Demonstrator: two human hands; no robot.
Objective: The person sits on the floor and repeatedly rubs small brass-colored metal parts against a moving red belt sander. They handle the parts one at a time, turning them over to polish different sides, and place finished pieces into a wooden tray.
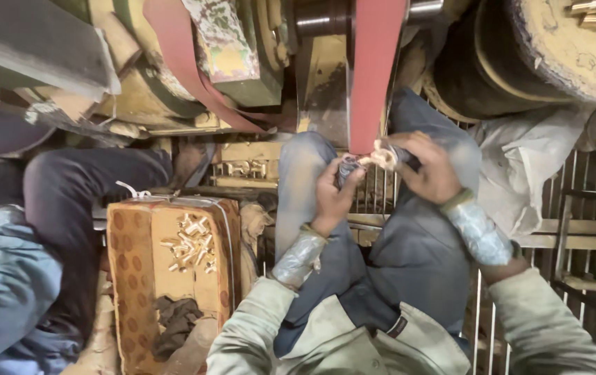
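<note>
the left hand [332,191] is curled tight round one end of a small brass fitting [380,157], its fingers wrapped in grey tape; the right hand [431,169] is closed on the other end, thumb over the top; the fitting is pressed against the lower edge of a red sanding belt [375,69] that runs up into a grimy yellow machine [325,76]; both wrists wear taped cuffs; the person sits with knees drawn up over a slatted metal grate [568,208]; to the left stands a patterned cardboard box [131,271] holding a heap of brass pieces [190,243] and a dark rag [173,323]; beside it sits another person [27,278] in blue; the place is cramped and dusty.
</note>
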